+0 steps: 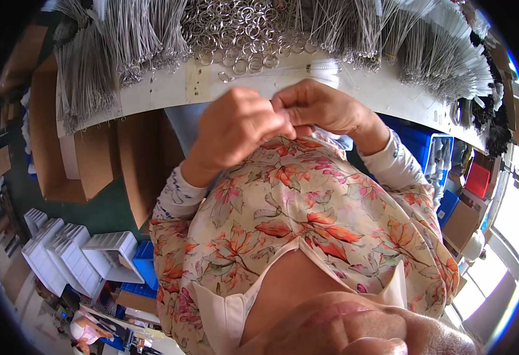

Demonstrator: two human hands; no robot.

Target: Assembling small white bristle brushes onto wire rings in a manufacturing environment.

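Note:
My left hand (239, 127) and my right hand (324, 108) meet in front of my chest, just off the near edge of the white table (153, 94). Both are closed, fingertips pinched together and touching. Whatever sits between them is hidden by the fingers. Beyond the hands lies a heap of shiny metal rings (236, 29), a few of them loose by the table edge. A small brush with white bristles (324, 68) lies near my right hand. Bundles of thin wire stems with looped ends, (135, 38) on the left and more wire-stemmed brushes (443, 59) on the right, flank the rings.
Open cardboard boxes (85, 165) stand on the green floor at left. White plastic crates (111, 254) and a blue crate (146, 263) sit lower left. Under the table's right end is a blue bin (440, 157), with a red container (477, 180) beyond. Another person (85, 331) appears far lower left.

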